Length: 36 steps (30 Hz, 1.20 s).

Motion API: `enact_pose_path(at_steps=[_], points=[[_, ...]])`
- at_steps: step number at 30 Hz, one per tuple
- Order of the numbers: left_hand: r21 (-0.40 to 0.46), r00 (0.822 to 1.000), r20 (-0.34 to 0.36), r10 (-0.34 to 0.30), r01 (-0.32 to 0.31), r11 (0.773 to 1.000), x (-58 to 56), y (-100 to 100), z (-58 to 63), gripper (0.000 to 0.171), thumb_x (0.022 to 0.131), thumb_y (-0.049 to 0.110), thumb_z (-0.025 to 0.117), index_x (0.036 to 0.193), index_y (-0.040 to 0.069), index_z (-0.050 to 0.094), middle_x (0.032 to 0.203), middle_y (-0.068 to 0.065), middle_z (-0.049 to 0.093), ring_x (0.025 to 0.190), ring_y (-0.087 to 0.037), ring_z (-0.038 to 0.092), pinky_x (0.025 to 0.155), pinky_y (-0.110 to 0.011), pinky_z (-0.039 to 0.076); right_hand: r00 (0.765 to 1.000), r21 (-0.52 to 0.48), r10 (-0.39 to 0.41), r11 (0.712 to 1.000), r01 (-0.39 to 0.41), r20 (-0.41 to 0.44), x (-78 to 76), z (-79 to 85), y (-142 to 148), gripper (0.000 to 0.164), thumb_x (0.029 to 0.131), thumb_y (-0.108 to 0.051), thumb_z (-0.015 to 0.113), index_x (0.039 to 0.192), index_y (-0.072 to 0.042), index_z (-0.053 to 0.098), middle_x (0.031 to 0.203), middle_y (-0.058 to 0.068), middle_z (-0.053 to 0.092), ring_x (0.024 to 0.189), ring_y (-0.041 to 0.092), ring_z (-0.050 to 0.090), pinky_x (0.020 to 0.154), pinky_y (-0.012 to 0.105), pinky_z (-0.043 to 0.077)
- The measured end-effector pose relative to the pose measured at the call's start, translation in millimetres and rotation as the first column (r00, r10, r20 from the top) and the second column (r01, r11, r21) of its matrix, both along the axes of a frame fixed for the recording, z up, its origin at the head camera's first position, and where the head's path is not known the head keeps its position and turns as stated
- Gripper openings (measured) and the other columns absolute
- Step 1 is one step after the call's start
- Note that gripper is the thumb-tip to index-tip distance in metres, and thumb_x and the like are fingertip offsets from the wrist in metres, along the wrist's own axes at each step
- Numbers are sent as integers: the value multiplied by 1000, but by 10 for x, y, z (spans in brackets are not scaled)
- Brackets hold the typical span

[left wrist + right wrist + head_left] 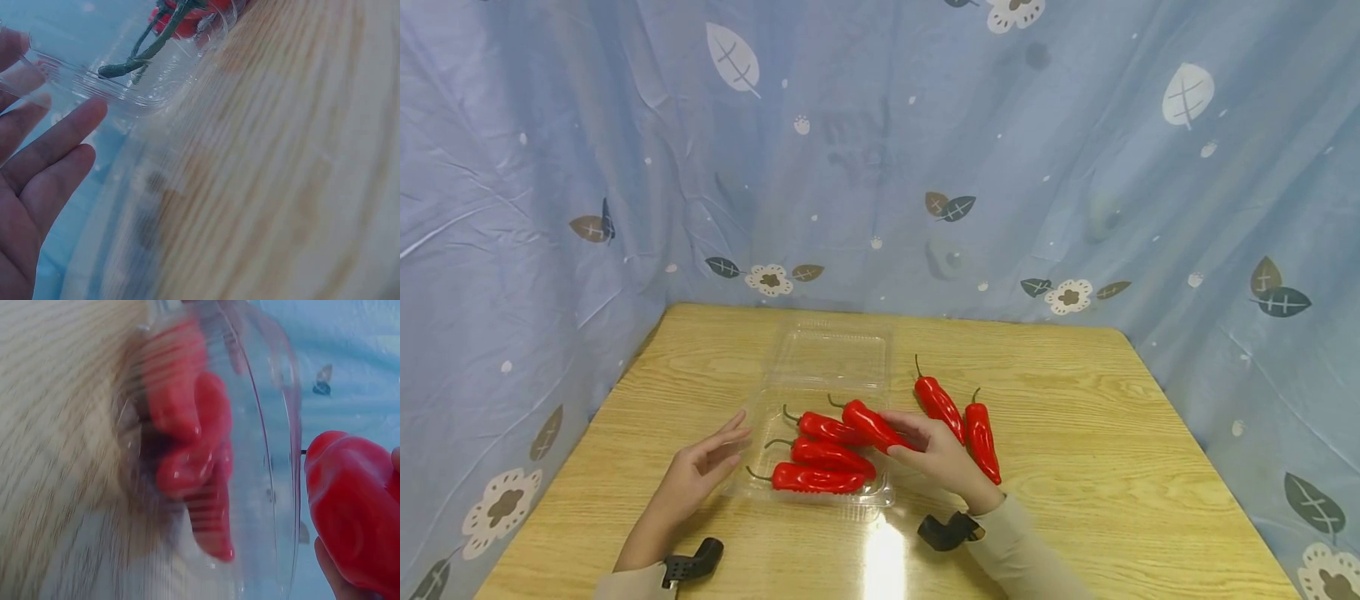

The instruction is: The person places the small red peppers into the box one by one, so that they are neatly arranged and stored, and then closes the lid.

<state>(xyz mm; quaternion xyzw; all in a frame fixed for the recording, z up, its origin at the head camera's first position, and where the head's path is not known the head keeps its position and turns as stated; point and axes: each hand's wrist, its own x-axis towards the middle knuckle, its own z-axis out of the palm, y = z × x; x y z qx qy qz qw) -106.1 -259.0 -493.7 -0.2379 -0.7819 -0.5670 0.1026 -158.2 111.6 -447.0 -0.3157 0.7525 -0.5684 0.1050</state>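
A clear plastic clamshell box (831, 354) lies unfolded on the table, its lid toward the back. Three red chili peppers (816, 478) lie side by side in its base, green stems pointing left. My right hand (947, 458) pinches another red chili pepper (868, 423) between thumb and fingers, over the base's right side. In the right wrist view, the held pepper (353, 512) is outside the clear wall, past which the other peppers show. My left hand (703, 467) is at the box's left edge with fingers extended and holds nothing; its fingertips (94, 111) are right at the rim.
Two more red chili peppers, one farther back (938, 404) and one nearer (982, 437), lie on the wooden table (1075, 433) just right of my right hand. A blue patterned curtain (880, 150) hangs behind the table and along both sides.
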Motion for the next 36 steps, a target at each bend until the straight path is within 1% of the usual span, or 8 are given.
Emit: enact_pose_path(at_steps=[8, 12, 17, 21, 25, 28, 32, 36], points=[[15, 1000, -16, -8, 8, 1000, -4, 16, -12, 35, 90, -10, 53, 124, -17, 50, 147, -28, 32, 120, -4, 54, 95, -13, 47, 996, -46, 94, 995, -93, 11, 8, -3, -187, 45, 92, -7, 60, 135, -1, 50, 131, 18, 58, 112, 22, 61, 91, 24, 54], [11, 1000, -21, 4, -3, 1000, -1, 22, -14, 34, 90, -10, 54, 124, -16, 51, 147, -27, 33, 118, -4, 55, 94, -13, 48, 993, -20, 114, 993, -114, 14, 19, 9, -288, 46, 92, -8, 60, 135, 0, 49, 133, 18, 56, 115, 25, 59, 93, 22, 52], [3, 1000, -25, 7, -7, 1000, 2, 20, -6, 34, 91, -9, 54, 124, -16, 51, 146, -29, 33, 118, -4, 55, 94, -12, 48, 993, 56, 111, 992, -114, 42, 25, 38, -399, 47, 91, -11, 62, 136, -4, 50, 136, 13, 55, 120, 25, 56, 97, 19, 48], [-5, 1000, -13, 14, -14, 1000, -2, 17, -1, 34, 91, -8, 54, 124, -16, 51, 146, -30, 32, 119, -4, 55, 94, -12, 47, 992, 127, 123, 984, -126, 26, 6, 36, -474, 46, 90, -10, 62, 135, -8, 52, 136, 9, 56, 122, 22, 55, 100, 20, 46], [-5, 1000, -9, 13, -13, 1000, -1, 15, 6, 34, 91, -9, 54, 124, -16, 51, 145, -30, 32, 120, -3, 54, 95, -12, 47, 991, 202, 137, 970, -134, -3, -5, 29, -525, 45, 90, -11, 63, 134, -14, 55, 132, 5, 59, 117, 17, 57, 99, 21, 47], [-7, 1000, -5, 6, -6, 1000, -1, 11, 7, 35, 91, -8, 54, 125, -15, 51, 146, -30, 32, 121, -1, 52, 95, -12, 47, 987, 256, 159, 956, -146, -30, -10, 27, -543, 44, 89, -10, 63, 133, -14, 56, 129, 4, 61, 112, 13, 57, 96, 20, 48], [-17, 1000, 6, 7, -7, 1000, -3, 3, -3, 35, 92, -6, 54, 126, -14, 51, 146, -30, 31, 122, 0, 50, 95, -12, 47, 977, 314, 203, 933, -174, -61, -15, 42, -558, 45, 88, -8, 64, 132, -9, 56, 129, 5, 61, 108, 10, 55, 94, 19, 47], [-12, 1000, 10, 15, -15, 1000, -10, 1, -13, 35, 91, -7, 55, 125, -14, 52, 145, -33, 32, 121, 0, 51, 95, -11, 47, 968, 384, 238, 903, -190, -81, -10, 67, -575, 44, 89, -9, 63, 132, -10, 57, 131, 2, 59, 115, 9, 52, 100, 21, 45]])
